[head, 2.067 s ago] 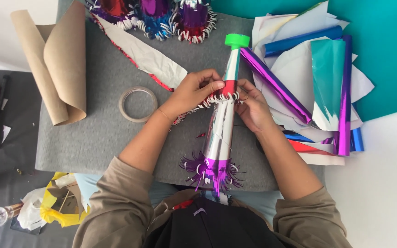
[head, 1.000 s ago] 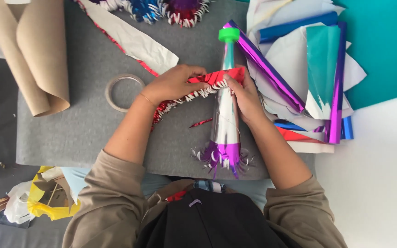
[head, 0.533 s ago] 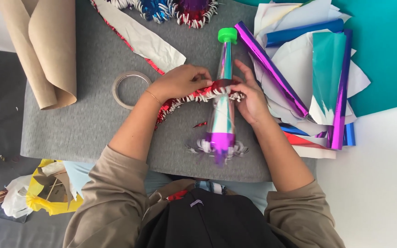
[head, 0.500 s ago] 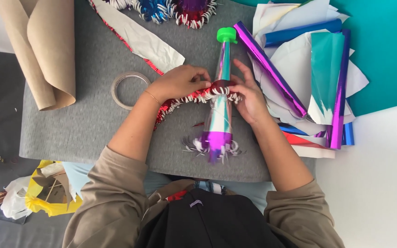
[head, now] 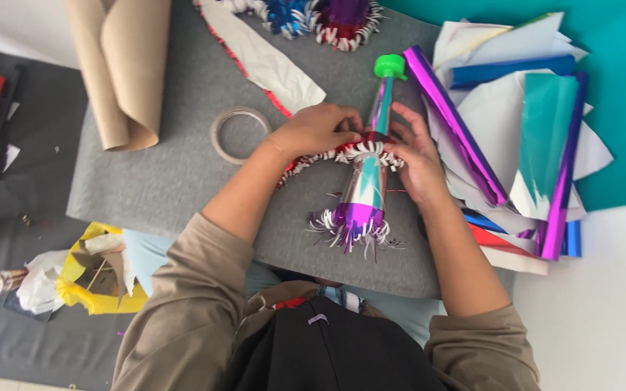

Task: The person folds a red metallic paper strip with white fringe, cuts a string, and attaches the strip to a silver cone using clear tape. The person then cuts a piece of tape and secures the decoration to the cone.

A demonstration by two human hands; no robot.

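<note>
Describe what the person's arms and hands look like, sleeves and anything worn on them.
Both arms wear loose khaki-brown sleeves pushed up above the elbows, leaving the forearms bare. The left hand and right hand are bare, without gloves; no rings, watch or bracelet show from this view. A dark garment covers the chest below.

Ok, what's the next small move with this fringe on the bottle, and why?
Probably turn the bottle a little and press the red fringe down further round it. Both the left hand and right hand pinch it mid-bottle, while a loose tail hangs under the left wrist.
</note>
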